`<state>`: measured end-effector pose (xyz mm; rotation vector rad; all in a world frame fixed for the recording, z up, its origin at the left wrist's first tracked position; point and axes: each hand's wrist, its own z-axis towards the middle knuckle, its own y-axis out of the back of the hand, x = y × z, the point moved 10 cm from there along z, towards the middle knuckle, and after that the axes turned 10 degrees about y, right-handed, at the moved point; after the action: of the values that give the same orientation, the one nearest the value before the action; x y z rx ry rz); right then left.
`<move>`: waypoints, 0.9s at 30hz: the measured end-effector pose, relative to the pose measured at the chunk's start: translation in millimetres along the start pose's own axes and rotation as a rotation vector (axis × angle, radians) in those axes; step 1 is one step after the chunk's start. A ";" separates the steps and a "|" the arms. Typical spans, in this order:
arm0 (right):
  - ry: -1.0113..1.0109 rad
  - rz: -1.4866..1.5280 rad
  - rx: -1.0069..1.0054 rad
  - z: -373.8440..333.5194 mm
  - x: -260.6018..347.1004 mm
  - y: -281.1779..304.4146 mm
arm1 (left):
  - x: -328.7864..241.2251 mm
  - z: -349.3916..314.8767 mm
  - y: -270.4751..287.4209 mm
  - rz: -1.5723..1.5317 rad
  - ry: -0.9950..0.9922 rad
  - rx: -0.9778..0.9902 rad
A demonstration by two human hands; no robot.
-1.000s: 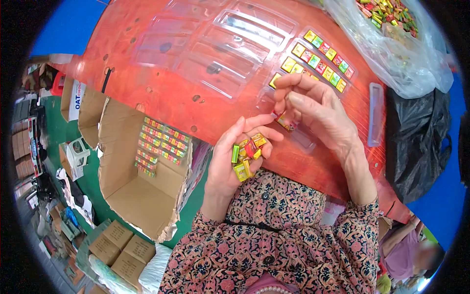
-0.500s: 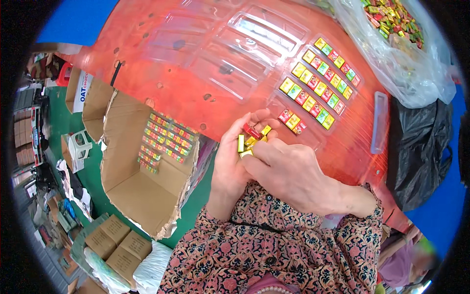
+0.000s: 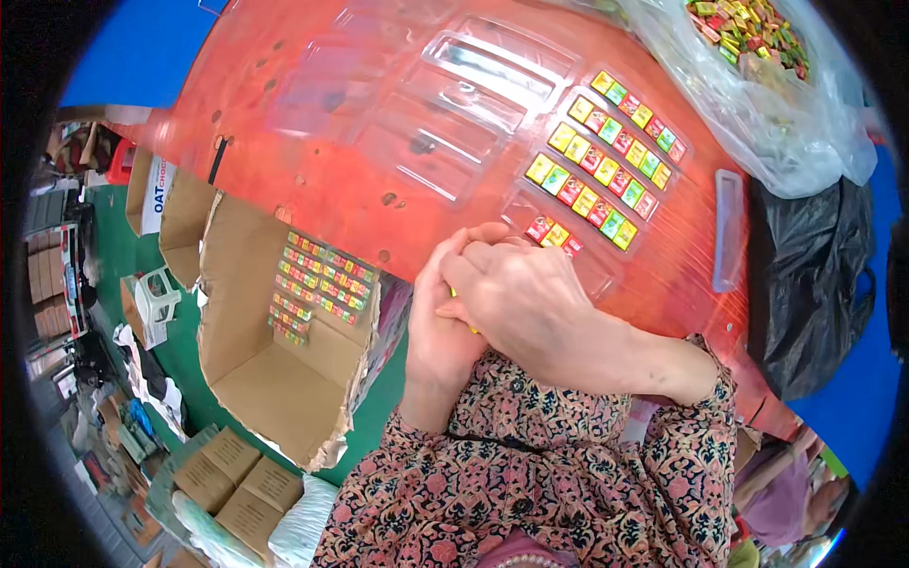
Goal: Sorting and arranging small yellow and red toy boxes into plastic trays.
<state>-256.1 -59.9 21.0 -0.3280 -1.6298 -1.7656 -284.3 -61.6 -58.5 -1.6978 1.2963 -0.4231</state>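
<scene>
My left hand (image 3: 434, 327) is cupped, palm up, in front of my body around a few small wrapped sweets. Only slivers of yellow wrapper (image 3: 454, 292) show between the hands. Bent over that palm, my right hand (image 3: 530, 293) has its fingers curled inward, and its fingertips are mostly hidden. Just beyond the hands lies a clear plastic tray (image 3: 516, 197) on the red table. Its far slots hold rows of red, yellow and green sweets (image 3: 606, 168). The slot nearest my hands has a short row of sweets (image 3: 552, 233) at one end.
More clear trays (image 3: 445, 142) lie to the left on the table (image 3: 312, 189). A plastic bag of loose sweets (image 3: 757, 38) is at the far right, by a black bag (image 3: 810, 293). Left below the table edge, an open carton (image 3: 275, 369) holds filled trays (image 3: 322, 279).
My right hand has moved left and closed over my left palm, covering the sweets that showed there. The view has shifted slightly.
</scene>
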 end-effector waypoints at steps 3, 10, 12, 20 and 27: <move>-0.018 0.055 0.047 0.3 -3.4 -1.5 | 8.5 3.7 10.2 -0.156 0.130 0.077; -0.040 0.230 -0.096 -0.5 -22.3 16.1 | 11.4 8.7 21.0 -0.262 0.171 -0.058; -0.284 0.609 -0.056 -6.0 -47.5 17.5 | 18.7 12.1 17.8 -0.334 0.256 -0.012; -0.478 0.465 -0.336 -41.7 -109.3 40.4 | 8.4 12.8 23.8 -0.266 0.234 0.036; -0.406 0.247 -0.312 -40.9 -101.6 23.6 | 8.1 13.1 27.1 -0.225 0.216 0.052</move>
<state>-156.7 -65.3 -30.4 -1.0453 -1.4897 -1.8374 -287.1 -63.1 -89.5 -1.7986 1.2374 -0.7841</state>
